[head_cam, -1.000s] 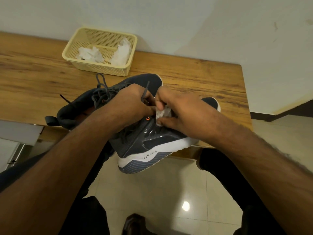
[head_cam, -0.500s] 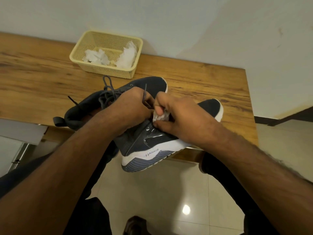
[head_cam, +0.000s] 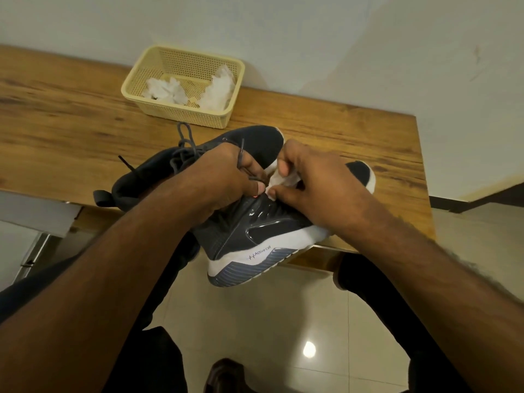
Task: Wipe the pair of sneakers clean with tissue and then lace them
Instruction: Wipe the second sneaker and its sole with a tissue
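The left hand [head_cam: 224,180] is pinching the lace [head_cam: 243,163] aside while the right hand [head_cam: 314,180] is gripping tissue [head_cam: 279,181] against the near sneaker [head_cam: 255,228] overhanging the tabletop [head_cam: 71,131] edge at six o'clock of the basket [head_cam: 184,114], so short, firm strokes around the eyelets should be serving best.

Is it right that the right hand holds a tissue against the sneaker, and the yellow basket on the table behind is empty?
Not quite. The head view shows the yellow basket is not empty: two crumpled tissues lie in it. The rest holds: the right hand holds a tissue against the sneaker, and the basket stands on the table behind.
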